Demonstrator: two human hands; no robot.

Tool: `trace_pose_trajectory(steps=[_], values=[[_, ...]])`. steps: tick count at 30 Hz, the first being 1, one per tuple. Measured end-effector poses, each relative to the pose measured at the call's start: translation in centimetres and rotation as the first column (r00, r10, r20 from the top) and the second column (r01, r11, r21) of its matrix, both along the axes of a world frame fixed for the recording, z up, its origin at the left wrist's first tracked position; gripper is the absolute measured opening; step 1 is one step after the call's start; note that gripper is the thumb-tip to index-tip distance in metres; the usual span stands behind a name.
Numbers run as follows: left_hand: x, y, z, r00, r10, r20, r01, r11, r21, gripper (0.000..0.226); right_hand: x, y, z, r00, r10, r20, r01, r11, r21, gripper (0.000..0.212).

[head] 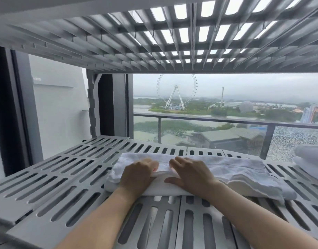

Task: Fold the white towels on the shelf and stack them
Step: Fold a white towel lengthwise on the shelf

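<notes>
Head view: left hand (139,174) and right hand (189,172) lie flat, side by side, on the white towel (235,173), apparently pressing its fold; slatted shelf (64,177) supports it.

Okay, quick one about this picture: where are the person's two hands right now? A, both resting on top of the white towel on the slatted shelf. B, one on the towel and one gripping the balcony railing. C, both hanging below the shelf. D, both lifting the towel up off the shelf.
A: the left hand and right hand both lie palm down, side by side, on the white towel, which lies flat on the slatted shelf.
</notes>
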State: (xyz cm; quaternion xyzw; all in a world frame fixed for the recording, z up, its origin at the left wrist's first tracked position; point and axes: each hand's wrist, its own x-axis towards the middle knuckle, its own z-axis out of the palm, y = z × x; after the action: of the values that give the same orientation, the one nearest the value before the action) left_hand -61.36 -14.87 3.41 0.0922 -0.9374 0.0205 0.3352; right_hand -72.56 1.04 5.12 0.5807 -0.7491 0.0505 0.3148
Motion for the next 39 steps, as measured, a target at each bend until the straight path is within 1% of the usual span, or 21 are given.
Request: trace_pose_trajectory(steps=[3, 5, 7, 8, 11, 12, 14, 15, 16, 18, 20, 22, 23, 25, 27, 29, 32, 36, 39], values=[[0.0, 0.1, 0.1, 0.999, 0.012, 0.043, -0.011, 1.000, -0.018, 0.018, 0.5, 0.0, 0.0, 0.999, -0.042, -0.012, 0.042, 0.999, -0.007, 0.039], [0.2, 0.3, 0.2, 0.997, 0.015, 0.071, -0.012, 0.999, -0.037, 0.015, 0.6, 0.8, 0.0, 0.994, -0.073, -0.086, 0.072, 0.997, -0.015, 0.034], [0.4, 0.0, 0.2, 0.995, 0.022, 0.096, -0.015, 0.997, -0.071, 0.006, 0.8, 1.3, 0.1, 0.987, -0.077, -0.141, 0.073, 0.997, -0.029, 0.036], [0.7, -0.2, 0.3, 0.993, 0.024, 0.115, -0.012, 0.995, -0.102, 0.003, 0.9, 1.3, 0.1, 0.987, -0.070, -0.142, 0.067, 0.997, -0.025, 0.038], [2.0, -0.7, 0.6, 0.986, -0.008, 0.165, 0.042, 0.979, -0.201, 0.009, 0.9, 1.5, 0.1, 0.998, 0.019, -0.066, -0.015, 0.998, 0.062, 0.035], [2.3, -0.9, 0.7, 0.987, -0.024, 0.162, 0.061, 0.972, -0.229, 0.010, 0.7, 1.6, 0.2, 1.000, 0.023, -0.018, -0.021, 0.996, 0.087, 0.031], [2.8, -1.2, 0.8, 0.987, -0.022, 0.157, 0.062, 0.965, -0.256, 0.011, 0.0, 2.3, 0.6, 0.999, -0.034, 0.036, 0.029, 0.991, 0.133, 0.024], [2.7, -1.4, 0.9, 0.987, -0.009, 0.163, 0.049, 0.969, -0.243, 0.007, -0.6, 3.1, 0.8, 0.997, -0.070, 0.044, 0.063, 0.988, 0.141, 0.026], [2.7, -1.6, 0.8, 0.986, 0.009, 0.165, 0.027, 0.976, -0.214, 0.005, -1.2, 4.1, 1.0, 0.993, -0.109, 0.041, 0.102, 0.985, 0.139, 0.032], [2.5, -2.1, 0.7, 0.986, 0.001, 0.170, 0.022, 0.990, -0.137, 0.006, -2.7, 6.4, 1.2, 0.976, -0.216, 0.038, 0.210, 0.971, 0.111, 0.043], [2.4, -2.3, 0.6, 0.990, -0.015, 0.139, 0.026, 0.996, -0.081, 0.016, -4.0, 9.1, 1.4, 0.945, -0.321, 0.061, 0.317, 0.946, 0.063, 0.048], [1.8, -2.2, 0.6, 0.995, -0.029, 0.097, 0.034, 0.998, -0.053, 0.033, -5.1, 11.3, 1.6, 0.897, -0.433, 0.086, 0.429, 0.901, 0.058, 0.048], [1.4, -2.0, 0.7, 0.996, -0.033, 0.079, 0.037, 0.998, -0.051, 0.038, -5.6, 12.0, 1.7, 0.874, -0.478, 0.089, 0.473, 0.878, 0.068, 0.047], [0.5, -1.6, 0.8, 0.997, -0.043, 0.060, 0.046, 0.998, -0.046, 0.039, -6.2, 12.7, 1.9, 0.827, -0.541, 0.156, 0.534, 0.841, 0.086, 0.046], [-0.4, -1.2, 0.9, 0.999, -0.020, 0.041, 0.020, 1.000, -0.018, 0.036, -6.7, 12.8, 1.8, 0.778, -0.561, 0.282, 0.562, 0.823, 0.084, 0.046], [-0.9, -1.3, 1.0, 0.999, 0.033, 0.008, -0.033, 0.999, 0.013, 0.033, -6.8, 12.6, 1.9, 0.742, -0.586, 0.325, 0.585, 0.803, 0.113, 0.046], [-1.2, -1.3, 1.5, 0.996, 0.085, -0.003, -0.085, 0.996, -0.042, 0.029, -6.8, 12.3, 2.4, 0.721, -0.631, 0.286, 0.619, 0.772, 0.143, 0.043], [-2.6, -1.6, 2.4, 0.993, 0.115, 0.034, -0.113, 0.991, -0.071, 0.029, -7.9, 11.2, 3.3, 0.703, -0.636, 0.318, 0.662, 0.749, 0.034, 0.037], [-3.9, -2.0, 3.3, 0.989, 0.141, 0.040, -0.138, 0.988, -0.067, 0.030, -9.3, 10.0, 4.1, 0.743, -0.610, 0.276, 0.644, 0.764, -0.047, 0.033]])
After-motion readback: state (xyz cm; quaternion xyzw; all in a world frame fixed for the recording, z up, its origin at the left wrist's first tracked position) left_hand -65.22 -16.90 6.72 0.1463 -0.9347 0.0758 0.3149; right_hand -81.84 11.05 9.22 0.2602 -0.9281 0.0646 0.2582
